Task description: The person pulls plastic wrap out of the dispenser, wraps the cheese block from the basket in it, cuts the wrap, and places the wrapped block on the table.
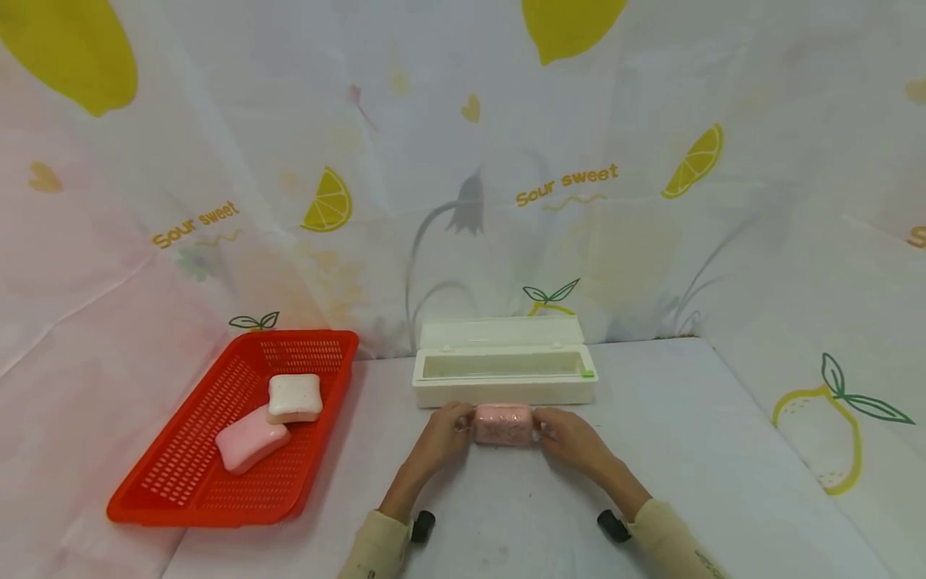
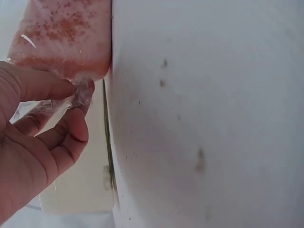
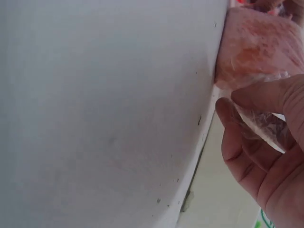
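Observation:
A pink bar of soap [image 1: 504,425], wrapped in clear plastic wrap, is held between both hands at the middle of the table. At its left end my left hand [image 1: 444,434] pinches the gathered plastic wrap [image 2: 83,94] between thumb and fingers. My right hand [image 1: 573,441] grips the loose plastic wrap [image 3: 266,124] at the opposite end, with its fingers curled. Reddish speckles show through the film on the soap's face in both wrist views. Just behind the hands stands a long white plastic-wrap dispenser box [image 1: 504,393] with its lid raised.
A red perforated basket [image 1: 307,474] stands on the left, holding a white soap bar [image 1: 295,394] and a pink soap bar [image 1: 251,439]. The white-covered table [image 1: 694,466] meets a lemon-printed cloth backdrop [image 1: 637,265] at the back and sides.

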`<state>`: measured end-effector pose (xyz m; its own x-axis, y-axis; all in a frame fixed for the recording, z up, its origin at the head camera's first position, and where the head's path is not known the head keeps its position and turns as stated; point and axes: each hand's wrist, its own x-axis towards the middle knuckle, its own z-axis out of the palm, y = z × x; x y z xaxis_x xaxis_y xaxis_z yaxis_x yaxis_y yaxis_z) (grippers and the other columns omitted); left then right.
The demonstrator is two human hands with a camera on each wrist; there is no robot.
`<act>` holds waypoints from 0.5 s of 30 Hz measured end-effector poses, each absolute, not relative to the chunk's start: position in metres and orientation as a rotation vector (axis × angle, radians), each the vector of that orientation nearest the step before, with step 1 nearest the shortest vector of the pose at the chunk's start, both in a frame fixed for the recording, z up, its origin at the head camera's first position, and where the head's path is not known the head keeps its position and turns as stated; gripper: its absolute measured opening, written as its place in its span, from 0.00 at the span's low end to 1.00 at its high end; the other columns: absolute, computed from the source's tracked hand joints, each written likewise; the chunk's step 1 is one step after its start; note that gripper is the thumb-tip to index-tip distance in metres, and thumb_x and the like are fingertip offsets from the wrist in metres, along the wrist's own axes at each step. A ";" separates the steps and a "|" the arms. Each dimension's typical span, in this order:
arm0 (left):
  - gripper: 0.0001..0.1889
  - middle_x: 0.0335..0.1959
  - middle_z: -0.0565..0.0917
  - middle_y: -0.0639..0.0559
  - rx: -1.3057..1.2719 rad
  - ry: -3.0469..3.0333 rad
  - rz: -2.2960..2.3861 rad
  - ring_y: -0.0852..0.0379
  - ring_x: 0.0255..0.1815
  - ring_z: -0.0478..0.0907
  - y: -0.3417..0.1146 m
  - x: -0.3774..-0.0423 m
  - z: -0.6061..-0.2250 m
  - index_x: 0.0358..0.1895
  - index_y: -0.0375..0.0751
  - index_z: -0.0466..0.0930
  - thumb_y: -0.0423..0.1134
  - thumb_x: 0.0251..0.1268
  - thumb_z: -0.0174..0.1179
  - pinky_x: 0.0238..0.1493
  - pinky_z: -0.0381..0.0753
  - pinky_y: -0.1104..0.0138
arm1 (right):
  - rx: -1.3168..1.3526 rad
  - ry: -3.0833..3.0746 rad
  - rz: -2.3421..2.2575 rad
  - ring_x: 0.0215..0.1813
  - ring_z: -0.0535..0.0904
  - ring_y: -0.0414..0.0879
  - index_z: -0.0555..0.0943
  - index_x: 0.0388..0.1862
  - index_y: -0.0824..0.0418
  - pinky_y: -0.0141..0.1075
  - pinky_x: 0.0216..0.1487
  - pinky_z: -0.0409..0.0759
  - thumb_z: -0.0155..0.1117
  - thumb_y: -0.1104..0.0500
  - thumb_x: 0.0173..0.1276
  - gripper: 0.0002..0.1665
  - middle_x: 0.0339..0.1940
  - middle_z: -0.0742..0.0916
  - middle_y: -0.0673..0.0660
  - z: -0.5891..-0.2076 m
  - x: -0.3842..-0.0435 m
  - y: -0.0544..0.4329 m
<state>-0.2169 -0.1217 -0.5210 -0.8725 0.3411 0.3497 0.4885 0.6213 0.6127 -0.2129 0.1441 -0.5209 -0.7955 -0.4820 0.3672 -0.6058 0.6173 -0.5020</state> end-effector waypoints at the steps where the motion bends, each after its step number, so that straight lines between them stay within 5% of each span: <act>1: 0.13 0.35 0.80 0.53 -0.681 -2.636 -1.092 0.56 0.38 0.76 -0.121 -0.217 -0.521 0.39 0.41 0.82 0.21 0.54 0.66 0.38 0.79 0.63 | 0.897 -2.643 0.951 0.40 0.81 0.42 0.80 0.40 0.57 0.40 0.43 0.80 0.68 0.71 0.60 0.13 0.36 0.85 0.48 -0.521 -0.213 0.143; 15: 0.11 0.40 0.80 0.51 -0.618 -2.656 -1.372 0.51 0.45 0.79 -0.117 -0.218 -0.513 0.39 0.41 0.77 0.22 0.58 0.60 0.42 0.80 0.61 | 0.748 -2.720 1.147 0.41 0.82 0.43 0.79 0.46 0.60 0.37 0.43 0.81 0.65 0.72 0.59 0.17 0.40 0.85 0.50 -0.515 -0.196 0.136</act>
